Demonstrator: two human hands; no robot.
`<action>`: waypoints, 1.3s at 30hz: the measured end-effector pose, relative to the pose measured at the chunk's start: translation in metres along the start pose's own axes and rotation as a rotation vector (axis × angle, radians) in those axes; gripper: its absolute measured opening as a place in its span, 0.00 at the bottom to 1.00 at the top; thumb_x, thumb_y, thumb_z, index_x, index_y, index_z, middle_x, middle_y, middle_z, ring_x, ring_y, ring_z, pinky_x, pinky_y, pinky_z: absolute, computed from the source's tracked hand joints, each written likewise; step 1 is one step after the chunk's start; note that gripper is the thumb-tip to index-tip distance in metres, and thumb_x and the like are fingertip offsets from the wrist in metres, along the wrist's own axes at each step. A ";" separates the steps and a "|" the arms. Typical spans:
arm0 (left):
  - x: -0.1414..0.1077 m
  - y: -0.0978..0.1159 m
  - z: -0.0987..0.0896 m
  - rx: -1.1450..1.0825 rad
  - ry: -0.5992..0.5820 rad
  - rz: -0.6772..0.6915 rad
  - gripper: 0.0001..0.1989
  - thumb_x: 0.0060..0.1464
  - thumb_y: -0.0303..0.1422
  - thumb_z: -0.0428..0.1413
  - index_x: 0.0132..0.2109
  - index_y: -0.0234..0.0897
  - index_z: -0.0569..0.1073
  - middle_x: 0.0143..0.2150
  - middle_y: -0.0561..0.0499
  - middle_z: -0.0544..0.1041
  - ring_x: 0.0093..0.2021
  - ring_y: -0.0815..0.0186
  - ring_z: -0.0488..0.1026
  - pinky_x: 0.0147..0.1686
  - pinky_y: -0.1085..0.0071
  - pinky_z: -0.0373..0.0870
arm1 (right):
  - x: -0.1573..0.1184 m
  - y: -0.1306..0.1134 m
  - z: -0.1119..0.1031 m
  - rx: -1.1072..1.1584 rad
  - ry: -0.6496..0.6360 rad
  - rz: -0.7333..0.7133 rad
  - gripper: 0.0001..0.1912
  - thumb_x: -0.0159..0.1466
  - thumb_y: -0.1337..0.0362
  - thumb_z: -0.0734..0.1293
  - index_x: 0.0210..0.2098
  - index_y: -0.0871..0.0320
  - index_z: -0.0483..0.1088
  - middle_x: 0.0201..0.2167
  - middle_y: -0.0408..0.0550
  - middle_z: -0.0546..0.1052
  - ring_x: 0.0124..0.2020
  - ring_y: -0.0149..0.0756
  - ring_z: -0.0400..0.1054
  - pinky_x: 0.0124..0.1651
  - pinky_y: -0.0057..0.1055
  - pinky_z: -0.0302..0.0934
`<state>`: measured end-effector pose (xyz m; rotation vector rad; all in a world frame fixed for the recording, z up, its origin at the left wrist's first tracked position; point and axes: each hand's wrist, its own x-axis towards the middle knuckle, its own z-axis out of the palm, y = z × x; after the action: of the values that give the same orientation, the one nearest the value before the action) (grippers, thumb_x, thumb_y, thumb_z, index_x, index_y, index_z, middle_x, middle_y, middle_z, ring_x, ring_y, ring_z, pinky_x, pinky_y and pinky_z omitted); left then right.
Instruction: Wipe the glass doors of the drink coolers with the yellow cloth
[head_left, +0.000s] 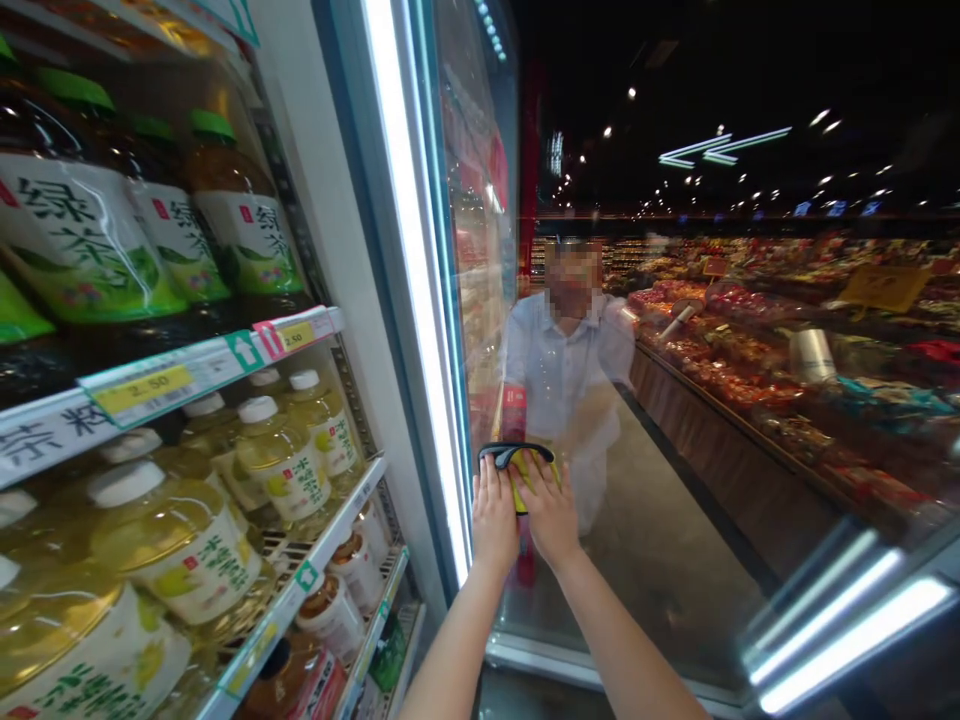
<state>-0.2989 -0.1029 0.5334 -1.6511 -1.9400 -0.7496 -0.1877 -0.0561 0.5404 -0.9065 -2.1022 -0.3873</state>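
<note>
A yellow cleaning cloth with a dark grey edge [519, 499] is held up against the glass pane [637, 480] of a cooler door. My left hand [496, 515] presses on the cloth's left part, with its fingers stretched upward over it. Beside it, my right hand [547, 508] bears on the cloth's right part, fingers slightly apart. Both hands keep the cloth pinned on the glass; its underside is hidden. Close to the left hand runs a bright vertical light strip [420, 280].
On the left, cooler shelves hold dark green-capped tea bottles [240, 215] and white-capped yellow drink bottles [281, 460]. A price rail [217, 365] juts along the shelf edge. A person in a light shirt [566, 350] and heaped store goods [750, 340] appear in the glass.
</note>
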 end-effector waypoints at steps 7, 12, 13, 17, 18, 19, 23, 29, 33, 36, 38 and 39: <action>0.001 0.007 0.013 -0.056 0.065 -0.035 0.36 0.56 0.14 0.45 0.72 0.25 0.56 0.75 0.27 0.49 0.76 0.49 0.44 0.70 0.49 0.61 | 0.011 0.002 -0.005 -0.020 0.008 0.054 0.26 0.73 0.69 0.56 0.66 0.47 0.67 0.68 0.48 0.68 0.71 0.45 0.58 0.76 0.58 0.28; 0.011 -0.027 0.004 -0.094 0.070 -0.053 0.40 0.56 0.13 0.43 0.75 0.29 0.48 0.76 0.30 0.48 0.76 0.51 0.44 0.71 0.48 0.58 | 0.033 -0.028 0.008 0.026 0.022 0.031 0.23 0.72 0.65 0.61 0.65 0.43 0.68 0.70 0.48 0.66 0.71 0.47 0.57 0.75 0.58 0.30; 0.004 -0.032 0.008 -0.102 0.066 -0.067 0.41 0.56 0.13 0.43 0.75 0.30 0.46 0.76 0.30 0.48 0.76 0.50 0.44 0.70 0.47 0.59 | 0.028 -0.031 0.013 0.032 0.016 0.002 0.23 0.72 0.65 0.62 0.65 0.43 0.68 0.70 0.47 0.66 0.71 0.46 0.57 0.75 0.58 0.30; -0.035 -0.039 0.028 -0.152 0.035 -0.133 0.44 0.56 0.13 0.43 0.76 0.34 0.41 0.76 0.28 0.48 0.75 0.48 0.49 0.67 0.48 0.65 | 0.001 -0.033 0.027 0.055 -0.033 -0.128 0.24 0.73 0.67 0.61 0.66 0.44 0.66 0.67 0.45 0.70 0.67 0.40 0.62 0.76 0.54 0.33; -0.040 -0.038 0.031 -0.173 0.029 -0.146 0.44 0.56 0.13 0.44 0.76 0.35 0.41 0.76 0.29 0.48 0.75 0.48 0.51 0.67 0.49 0.66 | -0.001 -0.032 0.028 0.057 -0.038 -0.146 0.24 0.73 0.67 0.60 0.66 0.45 0.66 0.67 0.44 0.70 0.66 0.39 0.63 0.77 0.53 0.33; -0.041 -0.038 0.032 -0.196 0.025 -0.155 0.45 0.56 0.13 0.44 0.77 0.37 0.40 0.76 0.30 0.47 0.74 0.48 0.51 0.66 0.49 0.66 | 0.001 -0.032 0.026 0.057 -0.038 -0.154 0.24 0.73 0.67 0.60 0.66 0.45 0.67 0.67 0.44 0.70 0.66 0.38 0.63 0.77 0.52 0.32; -0.011 -0.035 0.015 -0.274 0.048 -0.175 0.46 0.56 0.15 0.47 0.77 0.36 0.38 0.77 0.30 0.43 0.75 0.47 0.48 0.68 0.48 0.62 | 0.038 -0.035 0.007 0.046 -0.017 -0.122 0.23 0.73 0.66 0.61 0.65 0.46 0.67 0.69 0.43 0.68 0.70 0.40 0.59 0.77 0.53 0.22; 0.010 -0.026 0.000 -0.263 0.070 -0.087 0.44 0.57 0.14 0.44 0.77 0.35 0.39 0.78 0.32 0.42 0.76 0.49 0.42 0.70 0.46 0.58 | 0.039 -0.024 -0.009 0.029 -0.008 -0.028 0.28 0.71 0.71 0.60 0.67 0.42 0.64 0.70 0.45 0.65 0.71 0.43 0.57 0.75 0.61 0.25; -0.020 -0.033 0.011 -0.249 -0.027 -0.069 0.43 0.54 0.12 0.43 0.76 0.32 0.46 0.76 0.29 0.46 0.76 0.49 0.46 0.68 0.48 0.62 | 0.008 -0.027 0.007 0.037 -0.021 -0.016 0.26 0.71 0.72 0.60 0.65 0.44 0.68 0.67 0.46 0.69 0.68 0.44 0.61 0.75 0.61 0.27; -0.017 -0.042 0.006 -0.291 -0.027 -0.105 0.41 0.55 0.13 0.43 0.75 0.32 0.47 0.77 0.29 0.46 0.75 0.49 0.50 0.68 0.50 0.64 | 0.025 -0.038 0.008 0.064 -0.039 -0.045 0.23 0.73 0.68 0.61 0.64 0.44 0.68 0.68 0.44 0.69 0.69 0.42 0.59 0.75 0.60 0.20; 0.002 -0.043 -0.003 -0.319 0.033 -0.129 0.41 0.58 0.15 0.44 0.76 0.34 0.44 0.77 0.30 0.42 0.75 0.48 0.49 0.68 0.50 0.63 | 0.051 -0.042 -0.003 0.073 -0.033 -0.058 0.22 0.74 0.65 0.59 0.66 0.44 0.66 0.69 0.43 0.67 0.70 0.41 0.57 0.74 0.58 0.14; 0.014 -0.040 -0.009 -0.329 0.065 -0.135 0.42 0.59 0.16 0.45 0.76 0.35 0.41 0.78 0.31 0.40 0.76 0.47 0.47 0.69 0.48 0.61 | 0.064 -0.041 -0.010 0.076 -0.026 -0.062 0.22 0.75 0.64 0.59 0.66 0.44 0.66 0.69 0.43 0.67 0.71 0.41 0.56 0.74 0.57 0.12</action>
<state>-0.3404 -0.1036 0.5452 -1.6635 -1.9774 -1.2150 -0.2387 -0.0599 0.5978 -0.8081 -2.1577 -0.3273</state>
